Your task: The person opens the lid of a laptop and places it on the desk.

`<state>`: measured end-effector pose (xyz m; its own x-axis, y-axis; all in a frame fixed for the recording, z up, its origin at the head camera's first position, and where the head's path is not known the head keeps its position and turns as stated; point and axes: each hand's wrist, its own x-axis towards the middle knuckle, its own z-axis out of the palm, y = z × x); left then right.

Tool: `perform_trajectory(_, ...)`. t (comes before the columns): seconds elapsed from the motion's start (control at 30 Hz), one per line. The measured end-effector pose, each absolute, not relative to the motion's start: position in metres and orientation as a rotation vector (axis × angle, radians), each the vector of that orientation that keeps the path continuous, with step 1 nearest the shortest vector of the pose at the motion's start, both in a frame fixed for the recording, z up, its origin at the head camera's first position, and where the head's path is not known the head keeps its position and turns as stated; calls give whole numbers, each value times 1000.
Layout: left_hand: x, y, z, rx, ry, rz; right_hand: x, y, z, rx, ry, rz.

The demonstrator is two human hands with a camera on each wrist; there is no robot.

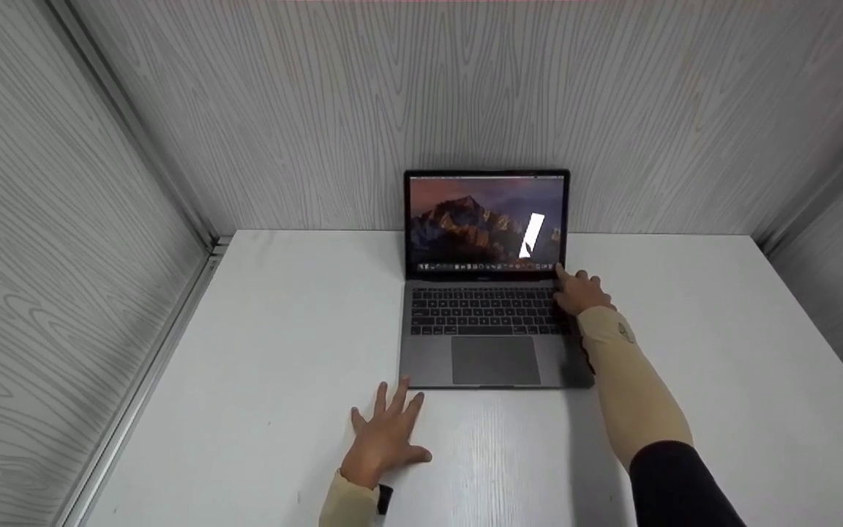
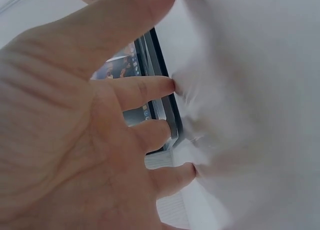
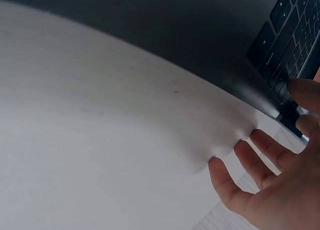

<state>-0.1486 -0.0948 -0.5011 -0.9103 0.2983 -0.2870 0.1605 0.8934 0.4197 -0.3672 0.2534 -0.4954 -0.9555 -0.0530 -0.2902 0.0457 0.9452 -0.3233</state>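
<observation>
A grey laptop stands unfolded on the white table, its lit screen showing a mountain picture and a bright reflection. My left hand lies with fingers spread on the table, fingertips close to the laptop's front left corner. The left wrist view shows its fingertips touching the tabletop. At the laptop's right side, my right hand reaches to the hinge end of the keyboard. In the right wrist view its thumb is over the keyboard's corner, while several fingertips touch the table beside the laptop.
The white table extends on both sides of the laptop. Behind the screen rises a wood-grain back panel, with similar side panels at left and right. A metal rail runs along the left side.
</observation>
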Motion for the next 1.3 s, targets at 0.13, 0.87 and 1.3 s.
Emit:
perform_trajectory(0.13,-146,-93,-501,348,2710,554,-362,255,-495,-28,2816,-463)
perform_trajectory(0.87,-158,-91,-497,320,2694,551,-328,261,-485,-180,2624,-471)
perform_trajectory(1.3,-152,-92,-494,306,2664,486,-284,267,-490,-341,2645,-466)
